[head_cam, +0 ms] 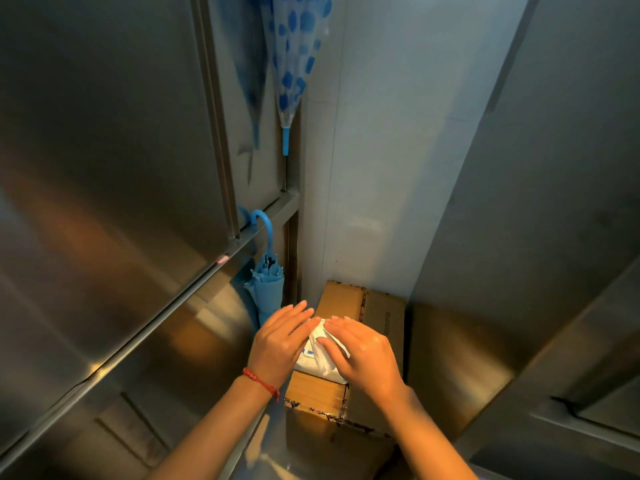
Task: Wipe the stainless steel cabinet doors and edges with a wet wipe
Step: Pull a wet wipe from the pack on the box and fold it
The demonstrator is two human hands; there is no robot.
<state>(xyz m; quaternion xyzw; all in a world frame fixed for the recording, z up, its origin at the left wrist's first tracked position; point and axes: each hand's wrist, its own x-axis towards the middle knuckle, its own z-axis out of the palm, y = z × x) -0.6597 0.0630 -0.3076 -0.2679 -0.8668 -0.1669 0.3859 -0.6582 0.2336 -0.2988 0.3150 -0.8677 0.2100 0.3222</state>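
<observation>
I observe both hands over a white wet wipe pack (317,358) with blue print, lying on a cardboard box (341,299). Left hand (281,342) flat-fingered against it; right hand (363,351) pinching its crumpled top. Stainless cabinet doors (104,168) stand left.

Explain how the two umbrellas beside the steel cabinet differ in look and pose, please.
The dotted umbrella is translucent white with blue dots; the plain umbrella is solid blue. The dotted umbrella hangs higher, with its blue tip pointing down; the plain umbrella sits lower, with its curved handle on top, hooked on the cabinet ledge. Both are folded shut and sit in the same narrow corner.
</observation>
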